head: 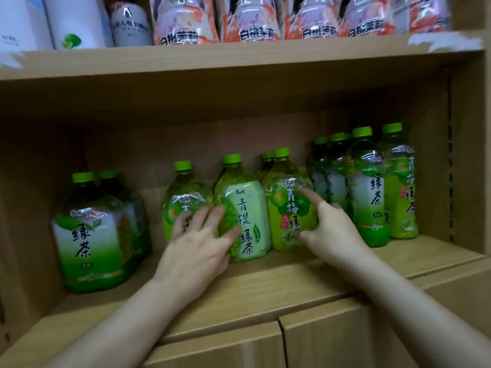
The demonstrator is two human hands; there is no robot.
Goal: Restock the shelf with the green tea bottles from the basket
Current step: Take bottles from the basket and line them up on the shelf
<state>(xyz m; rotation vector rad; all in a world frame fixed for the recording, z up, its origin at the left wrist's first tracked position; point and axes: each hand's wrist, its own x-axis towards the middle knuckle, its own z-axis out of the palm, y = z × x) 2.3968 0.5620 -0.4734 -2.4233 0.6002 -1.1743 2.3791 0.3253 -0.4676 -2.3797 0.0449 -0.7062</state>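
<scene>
Green tea bottles stand along the wooden shelf. A big green-labelled bottle stands at the left with another behind it. In the middle stand three big bottles: one partly hidden, a pale-label bottle and a green plum bottle. My left hand lies with spread fingers against the first two of these. My right hand touches the plum bottle's right side, fingers apart. Several slim bottles stand at the right. The basket is out of view.
The upper shelf carries pink peach-tea bottles and white containers. A side panel closes the shelf at the right. Cabinet doors sit below the shelf's front edge. Bare board shows between the left bottles and the middle group.
</scene>
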